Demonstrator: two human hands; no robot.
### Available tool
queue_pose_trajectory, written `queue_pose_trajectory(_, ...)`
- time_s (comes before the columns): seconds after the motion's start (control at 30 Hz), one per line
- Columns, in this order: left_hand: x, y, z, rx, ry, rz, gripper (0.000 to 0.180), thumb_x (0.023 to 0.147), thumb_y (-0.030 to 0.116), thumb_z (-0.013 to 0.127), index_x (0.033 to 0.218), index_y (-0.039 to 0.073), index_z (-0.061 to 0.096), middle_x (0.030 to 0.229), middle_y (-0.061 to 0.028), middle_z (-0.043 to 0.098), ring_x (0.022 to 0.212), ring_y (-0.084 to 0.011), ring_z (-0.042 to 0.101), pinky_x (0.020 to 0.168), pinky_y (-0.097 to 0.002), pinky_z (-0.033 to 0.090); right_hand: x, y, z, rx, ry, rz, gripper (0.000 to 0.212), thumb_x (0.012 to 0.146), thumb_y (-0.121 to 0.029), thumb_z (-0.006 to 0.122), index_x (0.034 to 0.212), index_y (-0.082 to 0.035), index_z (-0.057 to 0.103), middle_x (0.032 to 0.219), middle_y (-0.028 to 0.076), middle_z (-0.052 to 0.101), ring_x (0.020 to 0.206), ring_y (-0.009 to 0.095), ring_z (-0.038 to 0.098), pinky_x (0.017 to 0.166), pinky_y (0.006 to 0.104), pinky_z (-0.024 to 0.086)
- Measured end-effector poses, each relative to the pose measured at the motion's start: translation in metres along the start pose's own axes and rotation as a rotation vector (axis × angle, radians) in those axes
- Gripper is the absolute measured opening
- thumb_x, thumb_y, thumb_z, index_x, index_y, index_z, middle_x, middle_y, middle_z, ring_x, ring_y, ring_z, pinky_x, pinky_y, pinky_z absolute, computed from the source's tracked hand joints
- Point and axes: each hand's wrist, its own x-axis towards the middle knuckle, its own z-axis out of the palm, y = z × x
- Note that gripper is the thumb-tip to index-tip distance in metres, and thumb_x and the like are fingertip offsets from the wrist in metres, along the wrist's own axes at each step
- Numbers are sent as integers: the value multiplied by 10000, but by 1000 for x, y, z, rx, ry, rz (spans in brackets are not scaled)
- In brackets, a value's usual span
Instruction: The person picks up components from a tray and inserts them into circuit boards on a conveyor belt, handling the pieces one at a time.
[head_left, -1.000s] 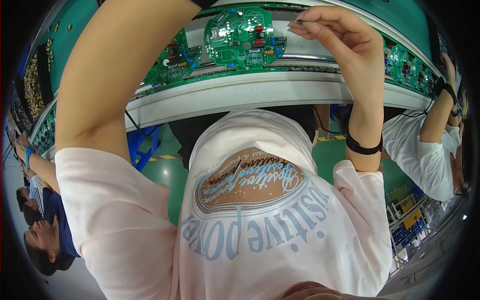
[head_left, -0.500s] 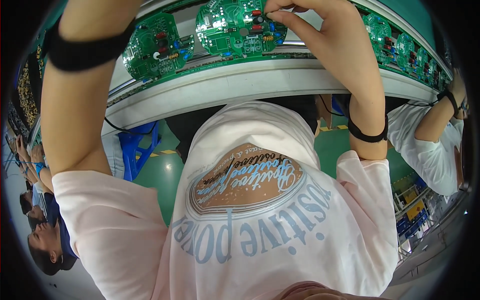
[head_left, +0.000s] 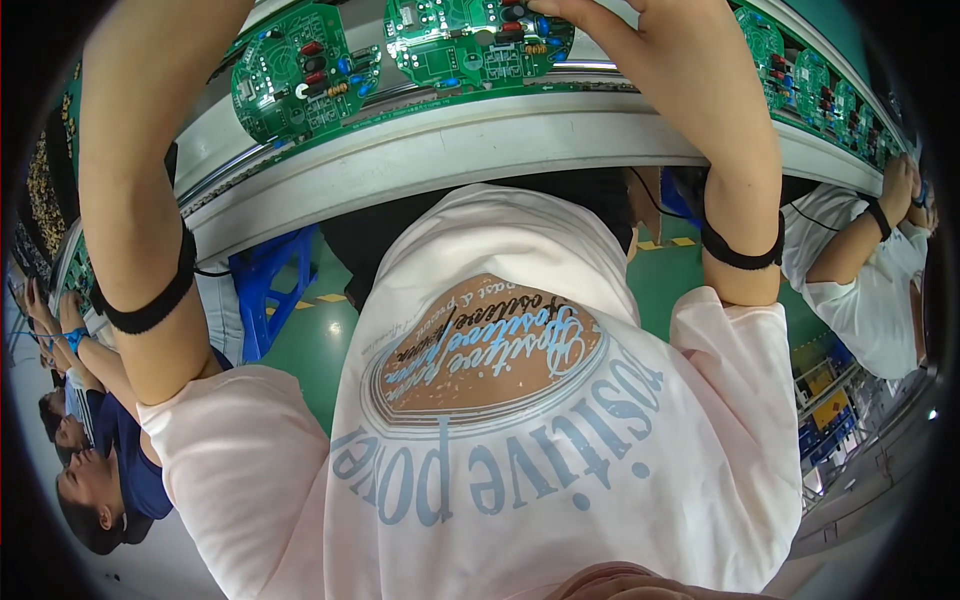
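While the right hand (head_left: 600,10) presses down on the top edge of a round green circuit board (head_left: 470,40), its fingers run off the upper rim of the view, so whether they pinch or merely rest cannot be told. That board lies on the pale conveyor rail (head_left: 480,140), which curves across the upper part of the scene. Just left of it on the same rail sits a second round board (head_left: 300,70), a narrow gap between the two; further boards (head_left: 800,80) line the rail to its right. The left hand is cut off above the frame, only the forearm (head_left: 140,180) with its black wristband showing left of the second board, so its grip is out of sight. Below the rail, open green floor (head_left: 310,350) and a blue stool (head_left: 265,290) lie beside the wearer's pale printed shirt (head_left: 500,430). A co-worker's arm (head_left: 870,230) reaches to the rail far right of the board. Since half a second ago, both boards have drifted higher and rightward in view, and the left wristband has dropped lower along the forearm's line.
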Motion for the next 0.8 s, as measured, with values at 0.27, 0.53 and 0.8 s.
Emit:
queue_pose_trajectory(0.27, -35, -2, -7, -155, -111, -137, 169, 954, 138, 719, 1076, 25, 747, 1011, -114, 755, 872, -222, 723, 761, -322, 566, 17, -25, -16, -329, -227, 104, 72, 844, 0, 694, 914, 15, 687, 893, 137, 693, 808, 349, 671, 711, 409, 539)
queue_pose_trajectory(0.53, -57, -1, -5, -377, -232, -249, 175, 982, 132, 704, 1109, 18, 741, 1024, -93, 757, 863, -186, 722, 751, -294, 561, 8, 0, -3, -3, -18, -69, 89, 839, 4, 686, 926, 16, 675, 882, 150, 686, 817, 362, 668, 714, 417, 541)
queue_pose_trajectory(0.8, -43, 37, 6, -530, -213, -640, 143, 992, 93, 677, 1003, -29, 750, 941, -139, 764, 815, -212, 754, 728, -296, 609, 22, -43, -18, -601, -328, 317, 94, 847, -13, 696, 937, -5, 673, 874, 152, 672, 818, 371, 666, 707, 426, 539)
